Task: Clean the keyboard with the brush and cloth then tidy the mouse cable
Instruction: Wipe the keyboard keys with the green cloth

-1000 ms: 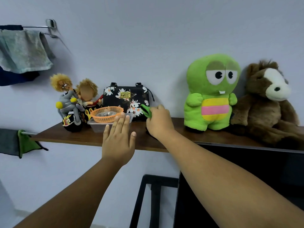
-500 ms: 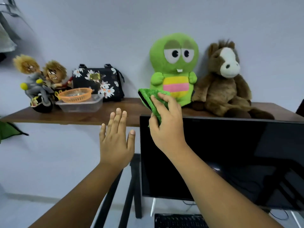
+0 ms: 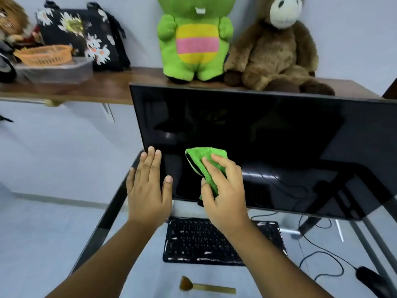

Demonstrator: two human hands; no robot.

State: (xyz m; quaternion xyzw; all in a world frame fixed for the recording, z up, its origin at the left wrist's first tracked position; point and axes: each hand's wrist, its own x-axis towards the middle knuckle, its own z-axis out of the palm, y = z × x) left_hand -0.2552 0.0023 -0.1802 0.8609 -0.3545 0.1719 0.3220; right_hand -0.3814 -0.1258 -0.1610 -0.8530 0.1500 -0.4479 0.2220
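No readable text; keyboard (image 3: 214, 241) key legends blurred, bag (image 3: 86, 37) gold plate illegible.

The cloth (image 3: 206, 162) in my right hand (image 3: 225, 196) is fuzzy green terry, soft and matt. The monitor (image 3: 257, 143) is glossy black, mirror-smooth. My worktop (image 3: 137, 272) looks like clear glass on dark metal framing. The keyboard (image 3: 199, 241) is matt black plastic. The shelf (image 3: 111, 87) is brown wood grain, carrying plush toys (image 3: 277, 48) and a woven orange plastic basket (image 3: 44, 54).
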